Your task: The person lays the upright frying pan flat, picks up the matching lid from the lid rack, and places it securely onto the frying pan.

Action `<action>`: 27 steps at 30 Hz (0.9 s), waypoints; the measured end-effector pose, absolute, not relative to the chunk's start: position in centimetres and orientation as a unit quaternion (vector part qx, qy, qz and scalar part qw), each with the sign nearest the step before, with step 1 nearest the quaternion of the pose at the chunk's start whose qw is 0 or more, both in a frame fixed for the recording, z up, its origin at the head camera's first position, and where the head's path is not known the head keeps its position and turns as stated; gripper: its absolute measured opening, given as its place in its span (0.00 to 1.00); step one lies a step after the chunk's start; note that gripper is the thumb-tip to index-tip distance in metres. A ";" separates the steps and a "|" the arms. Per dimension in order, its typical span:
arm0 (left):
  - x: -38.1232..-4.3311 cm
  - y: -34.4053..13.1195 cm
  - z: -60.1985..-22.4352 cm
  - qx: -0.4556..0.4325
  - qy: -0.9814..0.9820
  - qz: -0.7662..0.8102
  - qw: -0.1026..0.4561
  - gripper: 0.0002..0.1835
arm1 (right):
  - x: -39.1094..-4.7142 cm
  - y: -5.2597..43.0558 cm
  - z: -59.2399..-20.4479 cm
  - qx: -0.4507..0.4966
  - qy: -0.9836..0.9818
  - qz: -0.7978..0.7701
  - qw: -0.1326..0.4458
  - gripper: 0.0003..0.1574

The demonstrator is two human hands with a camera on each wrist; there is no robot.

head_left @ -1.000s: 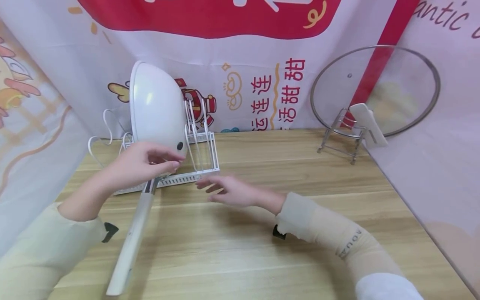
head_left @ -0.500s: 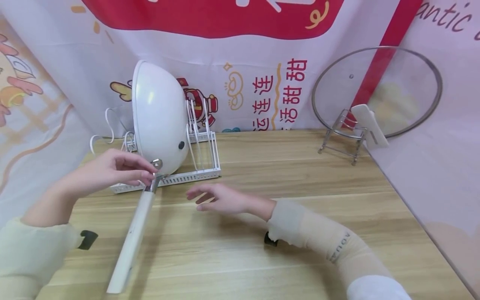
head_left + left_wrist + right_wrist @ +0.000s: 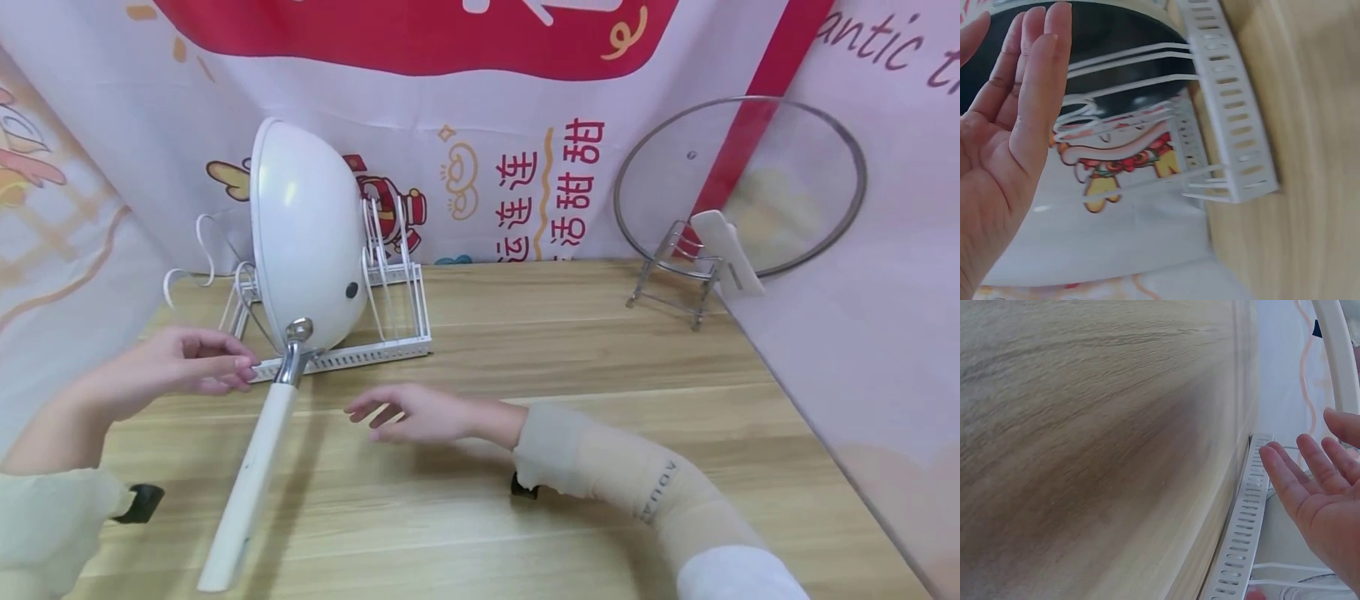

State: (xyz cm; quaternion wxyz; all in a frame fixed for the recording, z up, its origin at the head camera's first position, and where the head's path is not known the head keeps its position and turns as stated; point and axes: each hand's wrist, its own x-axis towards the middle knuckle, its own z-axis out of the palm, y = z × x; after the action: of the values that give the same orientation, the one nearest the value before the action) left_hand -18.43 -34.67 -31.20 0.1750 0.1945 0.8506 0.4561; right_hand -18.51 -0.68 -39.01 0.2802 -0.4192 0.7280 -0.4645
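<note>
A white wok-like pan (image 3: 307,233) stands on its side in a white wire rack (image 3: 367,356). Its long white handle (image 3: 247,492) slopes down toward the front, and its dark inside (image 3: 1129,56) shows in the left wrist view. My left hand (image 3: 191,364) hovers left of the handle's metal neck, by the rack's front rail, fingers loosely bent and holding nothing. To the right of the handle, above the table, my right hand (image 3: 412,412) is held with relaxed fingers and nothing in them. Both palms look bare in the wrist views.
At the back right a large glass lid (image 3: 652,192) leans upright on a small metal stand (image 3: 678,271), with a flat white piece (image 3: 727,242) at its front. Printed cloth walls (image 3: 450,100) close in the wooden table (image 3: 562,350) at the back and sides.
My left hand has drawn away from the pan, down and to the left, uncovering the handle's neck. My right hand has shifted a little left and nearer. The pan stays in the rack.
</note>
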 end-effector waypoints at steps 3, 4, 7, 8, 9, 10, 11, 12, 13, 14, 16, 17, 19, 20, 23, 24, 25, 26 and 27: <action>-18.7 -35.0 -32.0 0.169 0.851 0.454 0.201 0.16 | -18.4 -1.0 -38.9 -0.427 0.728 -0.457 0.281 0.29; -18.8 -34.9 -32.3 0.164 0.850 0.453 0.212 0.18 | -18.5 -1.2 -39.0 -0.429 0.728 -0.455 0.280 0.29; -19.2 -34.7 -33.0 0.149 0.844 0.453 0.245 0.23 | -18.4 -1.4 -39.1 -0.434 0.729 -0.450 0.279 0.29; -19.3 -34.6 -33.2 0.148 0.841 0.454 0.253 0.24 | -18.4 -1.4 -39.2 -0.433 0.729 -0.451 0.279 0.29; -19.4 -34.4 -33.4 0.146 0.839 0.455 0.260 0.26 | -18.4 -1.4 -39.2 -0.430 0.730 -0.452 0.279 0.29; -19.6 -34.3 -33.6 0.144 0.836 0.457 0.267 0.27 | -18.4 -1.4 -39.3 -0.428 0.730 -0.454 0.280 0.29; -19.7 -34.2 -33.8 0.140 0.834 0.460 0.272 0.29 | -18.3 -1.4 -39.3 -0.426 0.730 -0.455 0.282 0.29; -19.8 -34.1 -33.9 0.138 0.832 0.461 0.276 0.30 | -18.3 -1.5 -39.3 -0.424 0.729 -0.457 0.283 0.29; -19.8 -34.0 -34.0 0.136 0.830 0.464 0.280 0.30 | -18.3 -1.5 -39.3 -0.423 0.729 -0.457 0.284 0.28; -19.9 -33.9 -34.2 0.134 0.827 0.467 0.283 0.31 | -18.3 -1.6 -39.3 -0.423 0.729 -0.458 0.285 0.28; -20.0 -33.7 -34.4 0.127 0.823 0.472 0.289 0.31 | -18.2 -1.7 -39.4 -0.424 0.727 -0.457 0.287 0.28; -20.0 -33.6 -34.5 0.125 0.821 0.474 0.293 0.31 | -18.1 -1.8 -39.4 -0.425 0.728 -0.455 0.288 0.28; -20.0 -33.4 -34.7 0.126 0.815 0.479 0.301 0.32 | -18.1 -2.1 -39.3 -0.424 0.728 -0.454 0.290 0.28; -20.0 -33.3 -34.9 0.127 0.813 0.480 0.305 0.32 | -18.1 -2.3 -39.3 -0.423 0.728 -0.454 0.292 0.29; -20.0 -33.1 -35.1 0.142 0.803 0.483 0.319 0.32 | -17.9 -2.8 -39.2 -0.416 0.727 -0.457 0.299 0.29; -20.0 -33.1 -35.2 0.149 0.797 0.485 0.327 0.30 | -17.9 -3.0 -39.2 -0.413 0.725 -0.459 0.303 0.29; -20.0 -33.1 -35.2 0.158 0.789 0.488 0.338 0.28 | -17.8 -3.2 -39.3 -0.410 0.724 -0.462 0.307 0.29; -20.0 -33.1 -35.2 0.168 0.780 0.492 0.349 0.25 | -17.8 -3.5 -39.3 -0.407 0.723 -0.464 0.311 0.29; -20.0 -33.1 -35.2 0.178 0.768 0.497 0.363 0.23 | -17.7 -3.7 -39.3 -0.404 0.721 -0.466 0.316 0.29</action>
State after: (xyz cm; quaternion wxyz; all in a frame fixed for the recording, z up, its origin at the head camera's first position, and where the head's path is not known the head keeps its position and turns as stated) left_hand -20.05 -33.15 -35.25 0.3629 0.1783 0.7678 0.4970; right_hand -17.67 -3.69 -39.32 0.3163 -0.4045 0.7207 -0.4658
